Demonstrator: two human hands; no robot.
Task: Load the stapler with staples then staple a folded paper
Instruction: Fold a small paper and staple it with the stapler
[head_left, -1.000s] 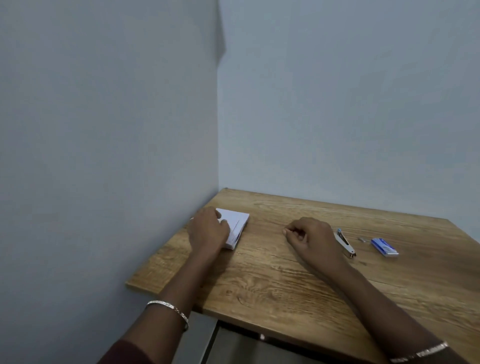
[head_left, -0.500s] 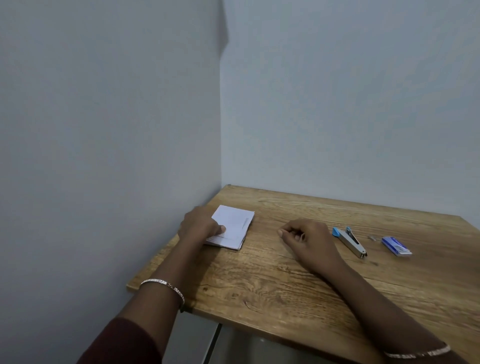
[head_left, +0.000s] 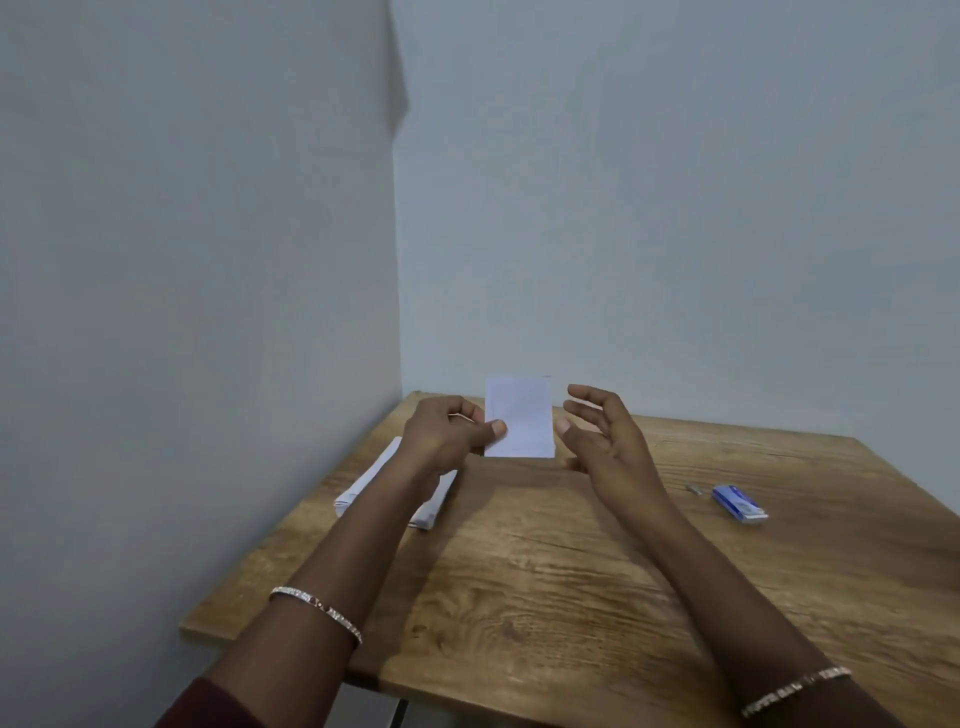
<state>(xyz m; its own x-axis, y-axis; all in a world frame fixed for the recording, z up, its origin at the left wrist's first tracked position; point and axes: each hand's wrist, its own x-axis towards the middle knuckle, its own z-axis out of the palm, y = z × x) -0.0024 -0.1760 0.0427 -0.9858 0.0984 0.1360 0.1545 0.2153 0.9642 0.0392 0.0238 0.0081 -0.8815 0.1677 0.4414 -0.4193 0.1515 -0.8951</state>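
White folded paper (head_left: 519, 418) pinched, left hand (head_left: 449, 431)

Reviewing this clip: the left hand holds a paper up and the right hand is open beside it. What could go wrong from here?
1. The left hand pinches the folded paper only at one edge, so it could slip or unfold before the open right hand takes hold.
2. The stapler is hidden in this view, seemingly behind the right arm; reaching back blindly could knock it.
3. The loose staple strip beside the staple box could be swept away by that forearm.

Two hands (head_left: 452, 431) (head_left: 602, 436), one held paper (head_left: 519, 418), one paper stack (head_left: 363, 483), one staple box (head_left: 738, 503)
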